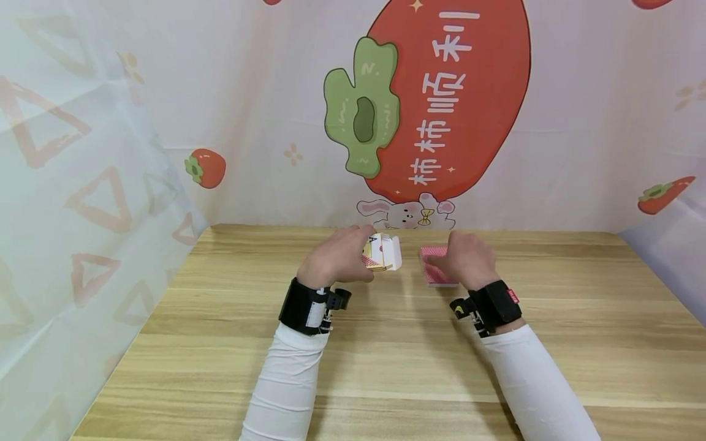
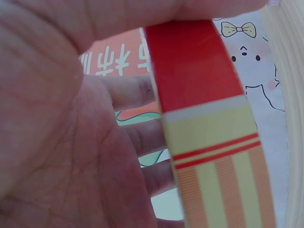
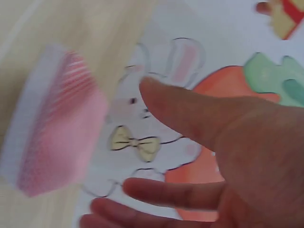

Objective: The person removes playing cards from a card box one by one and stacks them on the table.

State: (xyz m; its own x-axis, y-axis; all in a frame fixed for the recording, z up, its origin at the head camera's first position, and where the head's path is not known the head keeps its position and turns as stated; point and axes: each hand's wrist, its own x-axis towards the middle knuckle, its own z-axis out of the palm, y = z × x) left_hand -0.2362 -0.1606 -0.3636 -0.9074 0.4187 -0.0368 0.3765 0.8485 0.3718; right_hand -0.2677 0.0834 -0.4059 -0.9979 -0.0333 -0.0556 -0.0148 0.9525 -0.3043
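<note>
My left hand (image 1: 337, 256) grips a card box (image 1: 380, 252) by its sides. Its white flap end stands open and faces right. In the left wrist view the red and yellow striped side of the box (image 2: 209, 104) runs between the thumb above and the fingers behind it. A deck of playing cards (image 1: 439, 279) with red-patterned backs lies stacked on the table. Over its right part, in the head view, is my right hand (image 1: 470, 260). The right wrist view shows that hand's thumb and fingers spread apart with nothing between them, beside the deck (image 3: 66, 128).
The wooden table (image 1: 375, 367) ends at the back against a printed cloth (image 1: 265, 110) with persimmon drawings and a rabbit. Another cloth (image 1: 72, 202) with triangle prints hangs on the left. Each wrist wears a black strap with a small camera.
</note>
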